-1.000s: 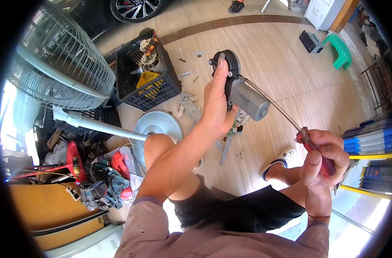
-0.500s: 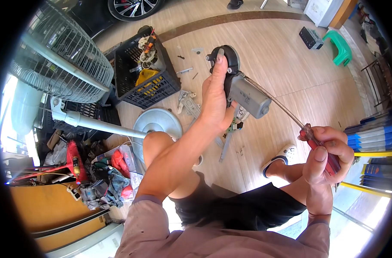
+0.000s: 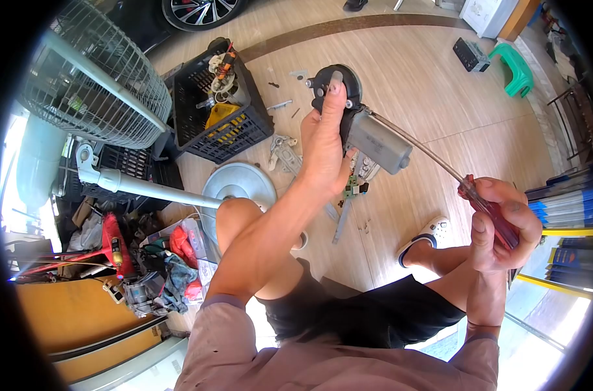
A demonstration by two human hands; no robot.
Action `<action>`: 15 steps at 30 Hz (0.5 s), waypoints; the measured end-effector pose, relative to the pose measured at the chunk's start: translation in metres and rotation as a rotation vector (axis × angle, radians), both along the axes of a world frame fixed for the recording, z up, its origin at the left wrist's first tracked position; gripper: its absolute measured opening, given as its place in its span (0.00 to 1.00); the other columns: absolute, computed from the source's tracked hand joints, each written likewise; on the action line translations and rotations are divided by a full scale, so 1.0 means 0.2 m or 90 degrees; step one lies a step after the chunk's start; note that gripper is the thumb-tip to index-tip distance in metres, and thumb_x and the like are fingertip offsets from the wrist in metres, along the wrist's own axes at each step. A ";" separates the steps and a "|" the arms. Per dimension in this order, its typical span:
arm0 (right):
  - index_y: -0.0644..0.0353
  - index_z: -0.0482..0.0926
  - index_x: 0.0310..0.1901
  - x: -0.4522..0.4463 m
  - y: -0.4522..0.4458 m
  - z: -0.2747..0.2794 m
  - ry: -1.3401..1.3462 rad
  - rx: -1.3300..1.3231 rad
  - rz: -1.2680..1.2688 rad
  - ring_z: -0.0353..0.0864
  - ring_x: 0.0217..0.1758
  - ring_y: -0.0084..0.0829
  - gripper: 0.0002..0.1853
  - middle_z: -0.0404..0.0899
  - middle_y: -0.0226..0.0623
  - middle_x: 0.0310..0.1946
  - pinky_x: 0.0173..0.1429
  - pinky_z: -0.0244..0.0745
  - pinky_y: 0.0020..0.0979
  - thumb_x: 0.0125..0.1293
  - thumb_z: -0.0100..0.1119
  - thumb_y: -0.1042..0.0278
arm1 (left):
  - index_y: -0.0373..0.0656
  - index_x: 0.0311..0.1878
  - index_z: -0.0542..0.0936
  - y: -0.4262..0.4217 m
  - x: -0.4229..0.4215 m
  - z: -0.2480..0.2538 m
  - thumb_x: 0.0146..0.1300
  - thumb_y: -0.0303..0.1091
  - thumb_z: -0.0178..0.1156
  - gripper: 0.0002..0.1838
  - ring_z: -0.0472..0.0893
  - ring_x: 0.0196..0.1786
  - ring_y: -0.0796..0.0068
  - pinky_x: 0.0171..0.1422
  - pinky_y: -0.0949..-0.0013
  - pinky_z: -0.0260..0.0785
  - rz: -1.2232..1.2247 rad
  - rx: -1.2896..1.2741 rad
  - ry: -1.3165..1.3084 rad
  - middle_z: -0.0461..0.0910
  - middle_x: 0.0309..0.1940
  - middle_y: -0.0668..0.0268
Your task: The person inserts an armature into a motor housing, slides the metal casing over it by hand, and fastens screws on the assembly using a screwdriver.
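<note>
Two things are held: a grey motor (image 3: 379, 146) is gripped by the left hand (image 3: 325, 143); farther right and nearer, a red-handled screwdriver (image 3: 500, 225) is grasped by the right hand (image 3: 503, 255).

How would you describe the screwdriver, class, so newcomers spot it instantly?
Find the person's black shorts, bottom centre. Up and right of them, the right grip holds the screwdriver, whose shaft slants up-left toward the motor. Its red handle and long thin shaft set it apart from the motor's stubby grey cylinder.
</note>
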State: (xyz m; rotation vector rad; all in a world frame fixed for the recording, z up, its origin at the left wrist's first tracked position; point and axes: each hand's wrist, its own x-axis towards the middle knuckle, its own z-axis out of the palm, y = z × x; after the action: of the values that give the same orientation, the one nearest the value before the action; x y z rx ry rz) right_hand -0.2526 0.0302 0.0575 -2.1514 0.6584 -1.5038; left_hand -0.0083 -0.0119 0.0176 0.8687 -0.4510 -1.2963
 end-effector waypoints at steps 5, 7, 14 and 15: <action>0.56 0.65 0.54 -0.02 -0.04 -0.02 -0.013 0.002 0.021 0.87 0.47 0.44 0.18 0.80 0.55 0.51 0.50 0.86 0.40 0.70 0.64 0.73 | 0.50 0.41 0.80 -0.01 0.01 -0.03 0.66 0.65 0.62 0.25 0.77 0.37 0.83 0.42 0.72 0.69 -0.014 -0.019 -0.034 0.80 0.33 0.75; 0.59 0.65 0.56 0.00 0.00 -0.02 -0.054 0.071 -0.048 0.88 0.45 0.43 0.17 0.82 0.54 0.50 0.49 0.88 0.39 0.72 0.61 0.70 | 0.50 0.40 0.80 -0.01 0.00 -0.04 0.67 0.63 0.62 0.24 0.78 0.37 0.82 0.42 0.72 0.70 -0.005 -0.027 -0.043 0.80 0.33 0.75; 0.66 0.64 0.63 0.00 -0.07 -0.02 -0.200 0.150 -0.145 0.89 0.37 0.38 0.20 0.85 0.51 0.40 0.42 0.88 0.37 0.77 0.54 0.65 | 0.49 0.41 0.79 -0.01 -0.07 -0.08 0.66 0.62 0.64 0.23 0.78 0.37 0.83 0.40 0.73 0.69 0.042 -0.049 -0.074 0.80 0.34 0.75; 0.66 0.64 0.62 -0.01 -0.09 -0.04 -0.235 0.166 -0.127 0.89 0.37 0.38 0.20 0.85 0.50 0.40 0.43 0.88 0.37 0.77 0.54 0.65 | 0.50 0.41 0.79 -0.01 -0.07 -0.08 0.66 0.62 0.64 0.23 0.77 0.37 0.83 0.40 0.73 0.68 0.052 -0.042 -0.070 0.80 0.34 0.75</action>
State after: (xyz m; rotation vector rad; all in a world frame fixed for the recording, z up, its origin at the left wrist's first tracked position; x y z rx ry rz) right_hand -0.2545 0.0120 0.0500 -1.5999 0.8954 -1.7484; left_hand -0.0216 -0.0139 0.0009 0.8968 -0.5369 -1.1565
